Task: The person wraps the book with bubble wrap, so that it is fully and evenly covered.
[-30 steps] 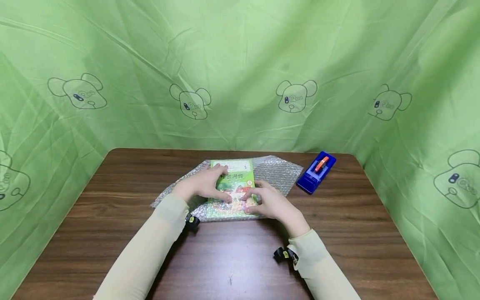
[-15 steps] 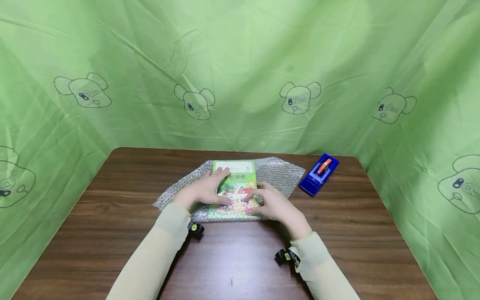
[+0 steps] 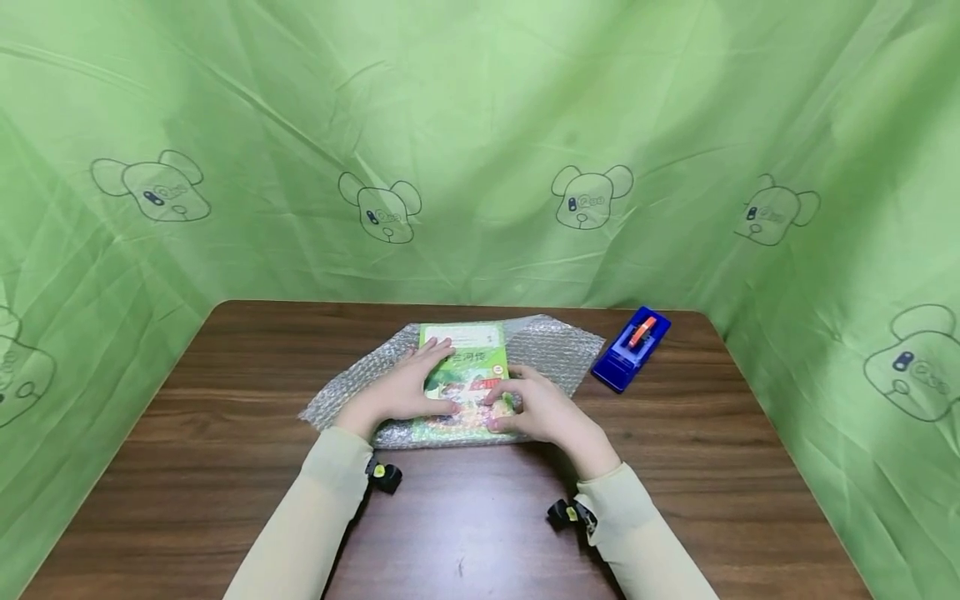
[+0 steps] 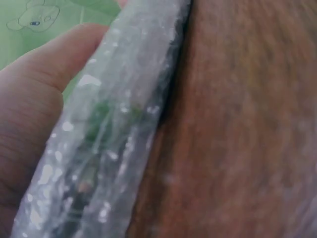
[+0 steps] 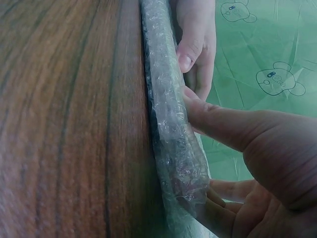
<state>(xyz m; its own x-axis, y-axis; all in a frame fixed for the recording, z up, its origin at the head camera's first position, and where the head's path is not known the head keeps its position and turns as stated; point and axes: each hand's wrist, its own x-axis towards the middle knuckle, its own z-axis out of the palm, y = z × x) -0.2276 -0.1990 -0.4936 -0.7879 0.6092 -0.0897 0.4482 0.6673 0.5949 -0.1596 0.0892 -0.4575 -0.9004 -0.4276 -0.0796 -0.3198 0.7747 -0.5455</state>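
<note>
A green illustrated book [image 3: 468,362] lies on the table with clear bubble wrap [image 3: 555,346] beneath it and folded over its lower part. My left hand [image 3: 405,387] rests across the book's left side, fingers extended toward its top and thumb flat over the cover. From the right, my right hand [image 3: 543,408] grips the wrapped edge, with its thumb and index finger over the cover. In the right wrist view, the right thumb presses the near fold of bubble wrap [image 5: 168,94] while the other fingers curl at its corner. The left wrist view shows the fold beside the left hand [image 4: 29,109].
Right of the wrap, on the brown wooden table [image 3: 675,467], lies a long blue holder [image 3: 632,350] with an orange part in its middle, resembling a tape dispenser. Green cloth [image 3: 480,150] printed with bear heads hangs behind the table and along both sides.
My left hand has slid slightly toward the near edge of the book, its wrist lower than before. The right hand keeps its hold. The book and wrap look nearly unchanged.
</note>
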